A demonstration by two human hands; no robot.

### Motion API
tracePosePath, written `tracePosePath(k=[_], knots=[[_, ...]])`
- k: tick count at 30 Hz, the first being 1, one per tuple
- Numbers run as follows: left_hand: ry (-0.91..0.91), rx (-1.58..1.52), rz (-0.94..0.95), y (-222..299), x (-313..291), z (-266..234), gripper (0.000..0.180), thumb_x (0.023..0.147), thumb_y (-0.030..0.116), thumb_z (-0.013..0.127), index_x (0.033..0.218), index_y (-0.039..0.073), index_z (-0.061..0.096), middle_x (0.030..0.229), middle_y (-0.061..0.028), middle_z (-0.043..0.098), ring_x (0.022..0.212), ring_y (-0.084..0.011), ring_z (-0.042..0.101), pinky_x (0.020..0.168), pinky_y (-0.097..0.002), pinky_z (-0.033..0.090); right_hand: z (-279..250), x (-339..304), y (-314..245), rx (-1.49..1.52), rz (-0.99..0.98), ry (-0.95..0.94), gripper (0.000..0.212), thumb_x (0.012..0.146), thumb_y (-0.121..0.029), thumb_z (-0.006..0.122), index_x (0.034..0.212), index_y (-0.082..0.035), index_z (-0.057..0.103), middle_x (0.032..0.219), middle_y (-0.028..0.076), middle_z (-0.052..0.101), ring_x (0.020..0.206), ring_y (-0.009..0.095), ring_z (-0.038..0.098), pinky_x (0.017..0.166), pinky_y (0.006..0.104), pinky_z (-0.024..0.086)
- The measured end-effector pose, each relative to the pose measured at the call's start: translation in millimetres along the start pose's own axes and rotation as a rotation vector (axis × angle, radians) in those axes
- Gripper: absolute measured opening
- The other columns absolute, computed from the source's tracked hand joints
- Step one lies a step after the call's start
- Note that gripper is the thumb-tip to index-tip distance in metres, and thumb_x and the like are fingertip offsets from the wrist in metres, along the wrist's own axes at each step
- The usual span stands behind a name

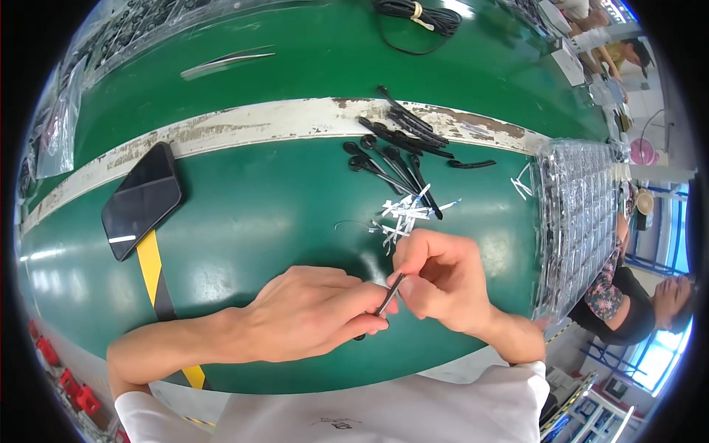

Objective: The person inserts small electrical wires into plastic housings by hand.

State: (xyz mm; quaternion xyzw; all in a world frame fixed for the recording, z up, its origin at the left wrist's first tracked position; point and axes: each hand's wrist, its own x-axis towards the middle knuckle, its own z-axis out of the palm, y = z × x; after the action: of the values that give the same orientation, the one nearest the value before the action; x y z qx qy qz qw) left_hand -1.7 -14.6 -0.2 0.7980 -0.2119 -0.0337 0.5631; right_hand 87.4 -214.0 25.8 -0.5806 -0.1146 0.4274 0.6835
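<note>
Near the front of the green table, my left hand [314, 314] pinches a thin black strip-shaped part [388, 295] between thumb and forefinger. A dark rounded end shows below those fingers. My right hand [447, 284] has thumb and fingertips closed on the strip's upper end, partly hiding it. Just beyond my right hand lies a heap of small white strips [402, 214]. Behind them rest several black stick-like parts with round ends [388, 166]. More slender black strips [406, 125] lie across the worn white ledge.
A dark phone [144, 199] lies at left by yellow-and-black tape [151, 269]. Stacked clear plastic trays [576, 221] stand at the right edge. Beyond the ledge are tweezers [229, 61] and a coiled black cable [421, 16]. Another person [628, 306] is at the right.
</note>
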Motion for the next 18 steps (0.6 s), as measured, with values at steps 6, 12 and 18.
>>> tracePosePath(k=[6, 12, 18], knots=[[-0.003, 0.037, -0.009, -3, -5, 1, 0.02, 0.081, 0.016, 0.081, 0.093, 0.007, 0.068, 0.074, -0.0023, 0.068, 0.059, -0.0217, 0.06, 0.055, -0.0349, 0.049, 5, -2, 3, 0.023, 0.094, 0.008, 0.016, 0.077, 0.015, 0.057, 0.081, -0.001, 0.055, 0.079, 0.005, 0.054, 0.066, 0.01, 0.052, 0.063, 0.0252, 0.051], [-0.003, 0.072, 0.001, -5, -4, 1, 0.021, 0.08, 0.017, 0.083, 0.088, 0.008, 0.065, 0.07, -0.0001, 0.067, 0.053, -0.0197, 0.056, 0.048, -0.0329, 0.045, 5, -2, 8, -0.032, 0.005, -0.056, 0.025, 0.073, 0.016, 0.06, 0.088, -0.002, 0.054, 0.076, 0.002, 0.05, 0.067, 0.008, 0.048, 0.06, 0.0233, 0.044], [0.008, 0.054, -0.009, -5, -7, 1, 0.024, 0.088, 0.017, 0.074, 0.09, 0.009, 0.052, 0.063, -0.0039, 0.056, 0.054, -0.0236, 0.056, 0.046, -0.0387, 0.043, 4, -1, 6, -0.086, 0.037, -0.118, 0.027, 0.076, 0.015, 0.061, 0.093, -0.004, 0.052, 0.079, 0.0, 0.047, 0.07, 0.007, 0.048, 0.068, 0.0243, 0.045]])
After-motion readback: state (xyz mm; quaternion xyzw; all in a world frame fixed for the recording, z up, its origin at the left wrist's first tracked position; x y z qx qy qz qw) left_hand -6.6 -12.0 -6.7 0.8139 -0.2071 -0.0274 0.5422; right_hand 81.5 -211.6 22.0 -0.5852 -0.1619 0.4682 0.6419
